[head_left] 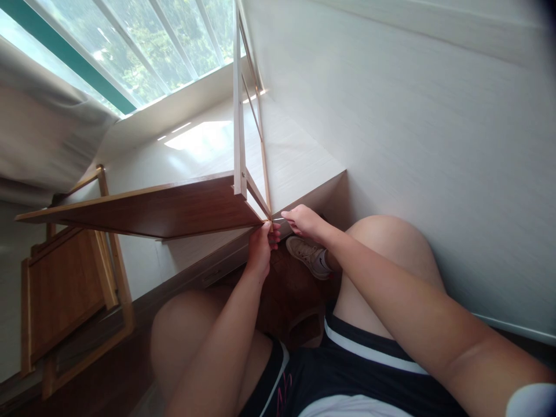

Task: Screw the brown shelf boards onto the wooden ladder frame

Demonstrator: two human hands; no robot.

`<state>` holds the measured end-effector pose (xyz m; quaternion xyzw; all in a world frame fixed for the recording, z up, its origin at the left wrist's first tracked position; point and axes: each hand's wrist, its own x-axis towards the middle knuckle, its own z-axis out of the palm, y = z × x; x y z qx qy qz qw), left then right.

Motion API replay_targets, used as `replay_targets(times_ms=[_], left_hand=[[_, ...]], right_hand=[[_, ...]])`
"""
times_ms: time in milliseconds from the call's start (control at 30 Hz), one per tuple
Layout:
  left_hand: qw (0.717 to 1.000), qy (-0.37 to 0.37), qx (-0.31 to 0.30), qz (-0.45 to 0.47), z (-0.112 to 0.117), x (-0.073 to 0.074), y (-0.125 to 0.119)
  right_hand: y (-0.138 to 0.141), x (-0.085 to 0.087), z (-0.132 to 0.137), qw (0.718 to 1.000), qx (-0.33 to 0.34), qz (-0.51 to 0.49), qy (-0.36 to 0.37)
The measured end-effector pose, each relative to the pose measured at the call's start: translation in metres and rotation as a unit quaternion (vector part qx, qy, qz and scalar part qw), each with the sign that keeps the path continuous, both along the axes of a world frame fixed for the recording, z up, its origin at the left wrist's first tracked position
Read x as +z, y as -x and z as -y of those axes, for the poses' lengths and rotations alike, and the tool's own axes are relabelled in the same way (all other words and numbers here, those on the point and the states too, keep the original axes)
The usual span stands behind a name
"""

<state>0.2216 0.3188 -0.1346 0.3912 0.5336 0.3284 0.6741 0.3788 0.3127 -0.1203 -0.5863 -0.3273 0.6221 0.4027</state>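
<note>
A wooden frame with a brown panel and pale wooden legs leans over a white ledge. Its lower right corner lies between my hands. My left hand is closed on that corner, with the thumb on top and the fingers curled round it. From the right, my right hand pinches a thin, pale rod whose tip points at the same corner. The rod is too small to tell its exact kind, and my left fingers partly cover where it meets the wood.
A folded wooden chair stands at the left, beside a grey curtain. The white ledge runs under a barred window. A plain wall rises on the right. My shoe rests below my hands.
</note>
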Motion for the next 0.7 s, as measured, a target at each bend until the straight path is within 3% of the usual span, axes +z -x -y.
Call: replay_targets(times_ms=[267,400,500,700], left_hand=[[1.0,-0.003,0.001,0.004,0.0,-0.001,0.0],[1.0,0.0,0.005,0.005,0.0,-0.001,0.002],[1.0,0.0,0.004,0.005,-0.001,-0.002,0.003],[1.0,0.001,0.002,0.006,0.0,-0.001,0.002]], right_hand=[[0.0,-0.007,0.0,0.999,0.015,0.031,-0.018],[-0.002,-0.007,0.004,0.991,0.069,0.094,-0.065],[-0.006,-0.003,0.006,0.971,0.117,0.174,-0.11],[-0.009,0.005,0.009,0.915,0.145,0.336,-0.167]])
